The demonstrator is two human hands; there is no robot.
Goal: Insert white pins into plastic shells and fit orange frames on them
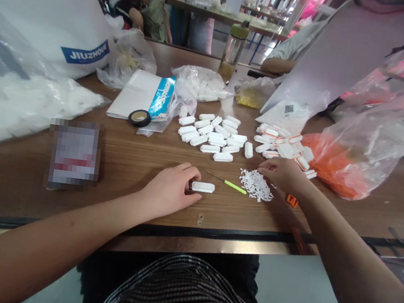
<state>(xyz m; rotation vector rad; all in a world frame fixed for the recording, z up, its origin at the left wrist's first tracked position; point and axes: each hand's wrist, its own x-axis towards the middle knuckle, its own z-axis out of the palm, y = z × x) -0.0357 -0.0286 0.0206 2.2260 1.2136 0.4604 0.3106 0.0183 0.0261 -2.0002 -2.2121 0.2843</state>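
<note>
My left hand (171, 187) is closed on one end of a small white plastic connector housing (203, 187), which lies on the table with rows of holes facing up. My right hand (282, 173) hovers at the upper right edge of a pile of tiny white plastic pieces (256, 185). Its fingertips are drawn together, and I cannot make out whether a piece is between them. Between the hands lies a thin pick with a yellow-green handle (235, 187). Behind it, several white housings (218, 136) are spread out. To their right is a heap of white housings with orange strips (280, 141).
A bag of orange parts (347, 164) stands at right, near a small orange piece (291, 200). Black tape (140, 118) rests against a booklet (138, 94). A large bag of white parts (19, 109) fills the left. Farther back stands a bottle (232, 52); other people sit beyond.
</note>
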